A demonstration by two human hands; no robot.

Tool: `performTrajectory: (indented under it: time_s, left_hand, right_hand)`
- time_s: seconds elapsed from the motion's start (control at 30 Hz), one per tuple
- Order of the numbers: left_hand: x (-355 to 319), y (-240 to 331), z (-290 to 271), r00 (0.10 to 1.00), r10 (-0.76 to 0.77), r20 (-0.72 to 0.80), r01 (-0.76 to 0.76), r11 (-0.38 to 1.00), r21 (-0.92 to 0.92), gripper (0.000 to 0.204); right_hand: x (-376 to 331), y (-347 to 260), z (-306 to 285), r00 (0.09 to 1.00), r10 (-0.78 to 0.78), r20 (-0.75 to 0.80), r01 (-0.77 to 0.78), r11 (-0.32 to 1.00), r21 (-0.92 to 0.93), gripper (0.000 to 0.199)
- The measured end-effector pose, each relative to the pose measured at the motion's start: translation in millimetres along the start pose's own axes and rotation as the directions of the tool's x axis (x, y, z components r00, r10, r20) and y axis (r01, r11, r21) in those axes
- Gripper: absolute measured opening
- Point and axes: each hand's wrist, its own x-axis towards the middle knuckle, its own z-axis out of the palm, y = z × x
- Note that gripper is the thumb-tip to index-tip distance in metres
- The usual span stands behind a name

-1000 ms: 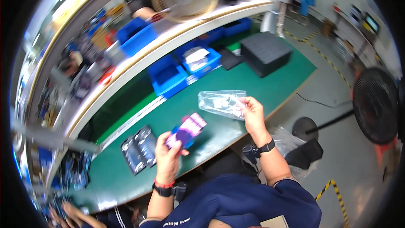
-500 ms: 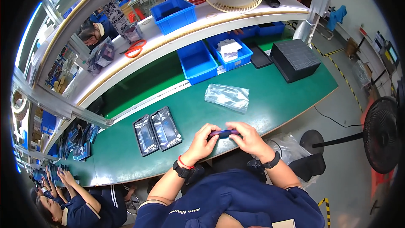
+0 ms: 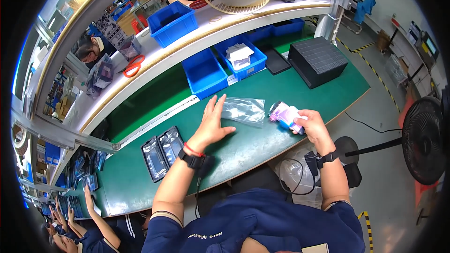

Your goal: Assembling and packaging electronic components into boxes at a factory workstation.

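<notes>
Single head-worn fisheye, steeply down over green workbench (image 3: 262, 136).

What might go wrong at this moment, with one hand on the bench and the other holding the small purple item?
The right hand holds the small purple and white packet close to the green bench's front edge; a slip might drop it to the floor. The open left hand reaches toward the clear plastic bag, which looks slippery and may slide away.
</notes>
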Motion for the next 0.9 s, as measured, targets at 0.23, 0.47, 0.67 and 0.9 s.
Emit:
performTrajectory:
  time_s: [0.23, 0.47, 0.67, 0.9]
  left_hand:
    - [21, -19, 22, 0.995, -0.016, 0.094, 0.017, 1.000, -0.010, 0.114]
    - [22, -14, 31, 0.994, 0.060, 0.097, -0.049, 0.992, -0.112, 0.109]
    - [21, -11, 37, 0.997, 0.080, 0.018, -0.077, 0.990, -0.114, 0.102]
    - [20, 11, 48, 0.975, 0.152, -0.161, -0.204, 0.899, -0.388, 0.105]
  right_hand:
    - [18, -3, 20, 0.980, 0.097, 0.175, -0.099, 0.995, 0.002, 0.013]
    - [39, -2, 39, 0.918, 0.193, 0.347, -0.175, 0.981, -0.082, 0.019]
    - [38, -18, 68, 0.906, 0.092, 0.414, -0.082, 0.996, -0.041, 0.042]
    - [-20, -96, 124, 0.783, -0.424, 0.456, 0.605, 0.346, -0.717, 0.030]
